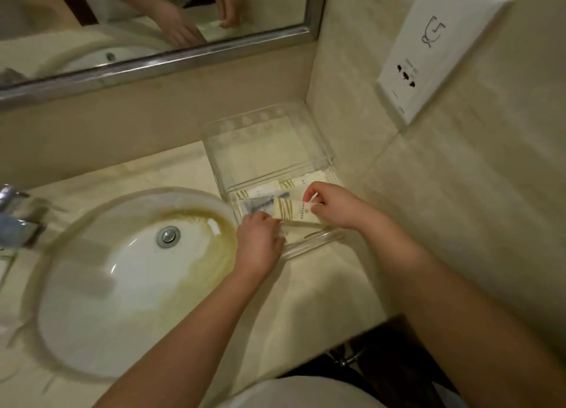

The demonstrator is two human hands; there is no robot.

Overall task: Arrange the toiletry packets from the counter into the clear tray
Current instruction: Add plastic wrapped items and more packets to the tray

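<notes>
The beige counter (pixel 321 285) fills the lower half of the frame, with the oval sink (pixel 122 279) sunk into it at lower left and the mirror (pixel 153 15) along the top. The clear tray (pixel 211 150) sits in the corner at centre right, close against both walls. Its far part looks bare and the packets lie at its near end.

My left hand (pixel 260 242) reaches over the tray's near left corner, fingers curled down onto the left end of the cream packet (pixel 294 210). My right hand (pixel 333 207) pinches the same packet's right end between thumb and fingertips. The packet lies across the tray's near end, on top of a blue-grey packet (pixel 260 203), with a white packet (pixel 266 190) just behind.

I judge I am settling this packet flat. The risks:
- It is thin and slick, so if one hand lets go first it may skew or slide over the packets under it.
- Pressing down could shift the blue-grey packet out of line.
- The tray is light and my left wrist is close to its rim, so a nudge could push it askew.
</notes>
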